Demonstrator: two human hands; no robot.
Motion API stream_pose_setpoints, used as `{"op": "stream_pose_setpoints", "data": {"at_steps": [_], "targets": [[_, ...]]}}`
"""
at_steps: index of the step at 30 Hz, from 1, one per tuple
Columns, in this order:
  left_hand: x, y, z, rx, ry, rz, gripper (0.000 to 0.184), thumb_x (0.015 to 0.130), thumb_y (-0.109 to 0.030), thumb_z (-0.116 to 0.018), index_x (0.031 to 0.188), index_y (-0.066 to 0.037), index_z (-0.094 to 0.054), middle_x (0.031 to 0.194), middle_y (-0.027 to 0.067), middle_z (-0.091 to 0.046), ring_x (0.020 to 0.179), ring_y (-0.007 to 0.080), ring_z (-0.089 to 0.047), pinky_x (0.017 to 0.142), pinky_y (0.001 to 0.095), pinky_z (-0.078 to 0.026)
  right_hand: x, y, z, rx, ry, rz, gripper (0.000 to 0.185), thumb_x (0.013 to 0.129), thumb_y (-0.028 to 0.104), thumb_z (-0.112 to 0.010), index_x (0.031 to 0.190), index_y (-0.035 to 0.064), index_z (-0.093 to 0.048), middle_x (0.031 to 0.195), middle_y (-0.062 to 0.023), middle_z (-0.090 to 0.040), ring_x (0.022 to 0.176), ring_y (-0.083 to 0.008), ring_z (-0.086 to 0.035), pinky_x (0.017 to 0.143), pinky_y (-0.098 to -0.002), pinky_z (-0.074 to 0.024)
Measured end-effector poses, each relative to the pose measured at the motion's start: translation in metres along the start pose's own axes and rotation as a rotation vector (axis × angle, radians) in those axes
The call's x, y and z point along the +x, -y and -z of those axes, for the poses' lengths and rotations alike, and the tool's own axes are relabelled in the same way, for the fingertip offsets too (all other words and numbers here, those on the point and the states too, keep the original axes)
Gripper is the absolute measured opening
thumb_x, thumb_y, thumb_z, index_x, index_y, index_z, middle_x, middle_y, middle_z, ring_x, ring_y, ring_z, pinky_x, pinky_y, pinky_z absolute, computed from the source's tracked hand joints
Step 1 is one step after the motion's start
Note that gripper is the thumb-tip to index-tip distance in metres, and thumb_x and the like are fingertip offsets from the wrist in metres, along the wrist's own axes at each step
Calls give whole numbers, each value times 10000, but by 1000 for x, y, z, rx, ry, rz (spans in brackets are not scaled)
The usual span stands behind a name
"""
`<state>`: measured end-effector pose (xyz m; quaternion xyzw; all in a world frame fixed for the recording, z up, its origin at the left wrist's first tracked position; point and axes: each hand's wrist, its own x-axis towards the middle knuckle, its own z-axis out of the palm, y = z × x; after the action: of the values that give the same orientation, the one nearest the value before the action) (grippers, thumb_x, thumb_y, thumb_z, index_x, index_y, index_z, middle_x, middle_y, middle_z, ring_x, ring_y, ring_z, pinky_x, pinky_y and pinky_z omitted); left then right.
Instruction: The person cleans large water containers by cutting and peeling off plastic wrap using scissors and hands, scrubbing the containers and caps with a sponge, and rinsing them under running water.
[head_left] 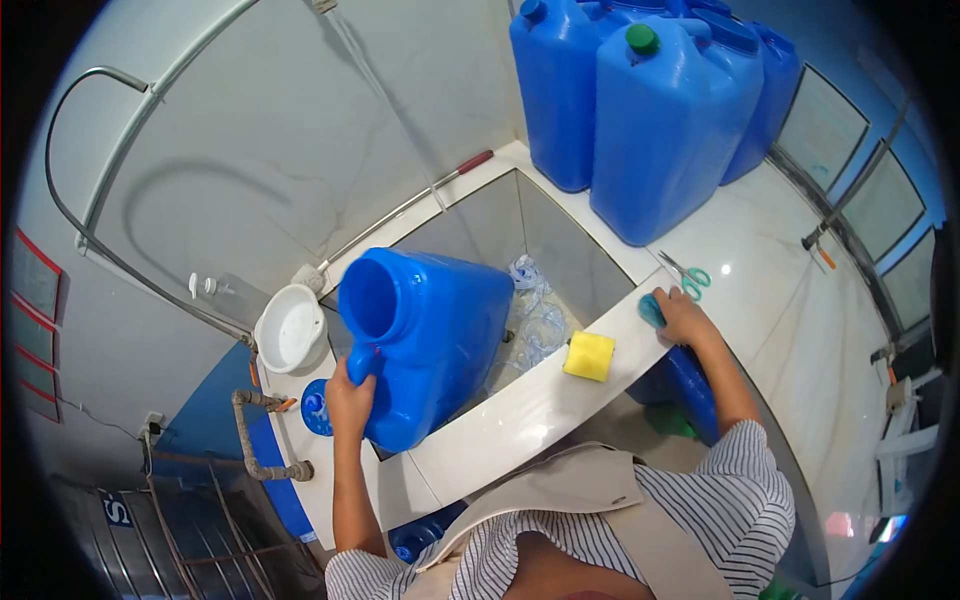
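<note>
- Nearest, the two hands are working well apart: the left hand [352, 398] is clasping the handle [363, 362] of a blue jug [455, 320].
- The right hand [684, 318] is resting its fingers on a teal pad [651, 310] at the counter ledge [520, 418]; whether it is pinching the pad, I cannot tell.
- The jug is lying tilted over the sink [470, 225], its open mouth [374, 298] facing left and its long axis running rightward, the base hidden; the left hand is sitting nearer, at the mouth end.
- Between jug and right hand, a yellow sponge [588, 356] is lying on the ledge.
- Just beyond the right hand, scissors [692, 279] are lying on the counter.
- Farthest, several blue containers [655, 130] are standing upright.
</note>
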<state>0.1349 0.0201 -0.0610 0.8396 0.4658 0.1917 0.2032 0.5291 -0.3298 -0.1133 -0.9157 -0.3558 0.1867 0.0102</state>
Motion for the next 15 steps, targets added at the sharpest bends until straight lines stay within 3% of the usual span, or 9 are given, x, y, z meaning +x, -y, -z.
{"op": "stream_pose_setpoints", "data": {"at_steps": [2,3,5,6,7,8,10,12,15], "targets": [[-12,-1,22,-196,-114,-27,290,703,-95,-600,978,-3,-584,714,140,-619,598,249,-589,599,359,-473,28,-3,2,95,-84,98,508,750,185,-636,1235,88,-516,1141,-224,-543,1049,-376,-537,869,-415,-452],[-17,0,32,-194,-118,-12,290,703,-95,-600,978,-3,-584,714,140,-619,598,249,-589,599,359,-473,43,3,4,198,-167,185,453,792,202,-609,1224,86,-539,1069,-213,-593,1005,-362,-567,841,-406,-464],[-25,-6,48,-400,-297,-139,282,718,-45,-583,997,-9,-583,695,49,-580,518,137,-500,501,279,-428,83,46,25,410,-460,322,353,867,244,-538,1175,77,-583,967,-209,-629,927,-362,-592,820,-408,-452],[-32,-16,56,-397,-307,-129,282,718,-45,-583,997,-9,-583,695,49,-580,518,137,-500,501,279,-428,114,66,35,518,-458,357,372,883,294,-526,1172,67,-584,1028,-233,-605,945,-388,-577,815,-412,-449],[-43,-27,65,-460,-310,37,280,730,-42,-579,1008,-12,-581,701,34,-575,499,117,-488,463,260,-400,145,91,45,532,-412,363,375,897,306,-517,1161,51,-590,1022,-239,-611,923,-352,-608,818,-387,-454],[-51,-35,69,-522,-313,204,278,742,-40,-576,1020,-15,-580,707,20,-569,480,97,-476,425,242,-372,187,113,46,771,-311,455,393,917,324,-495,1136,14,-595,1045,-212,-631,880,-278,-631,820,-355,-460],[-64,-39,74,-536,-357,200,262,751,-42,-578,1012,-25,-576,676,21,-546,452,69,-449,392,212,-332,241,174,51,1035,-260,343,395,942,325,-463,1112,-1,-608,1063,-151,-646,859,-205,-622,822,-330,-467],[-78,-51,70,-618,-371,256,252,747,-33,-570,999,-26,-571,656,16,-529,441,75,-452,392,222,-346,297,211,28,1662,275,303,429,928,378,-477,1116,15,-606,1050,-101,-648,872,-200,-622,811,-341,-488],[-91,-48,47,-702,-389,303,298,722,11,-540,1018,-7,-557,613,15,-489,412,92,-446,377,227,-350,323,250,-53,1478,741,295,455,892,433,-505,1109,43,-596,992,-95,-649,878,-217,-625,766,-397,-517]]}}
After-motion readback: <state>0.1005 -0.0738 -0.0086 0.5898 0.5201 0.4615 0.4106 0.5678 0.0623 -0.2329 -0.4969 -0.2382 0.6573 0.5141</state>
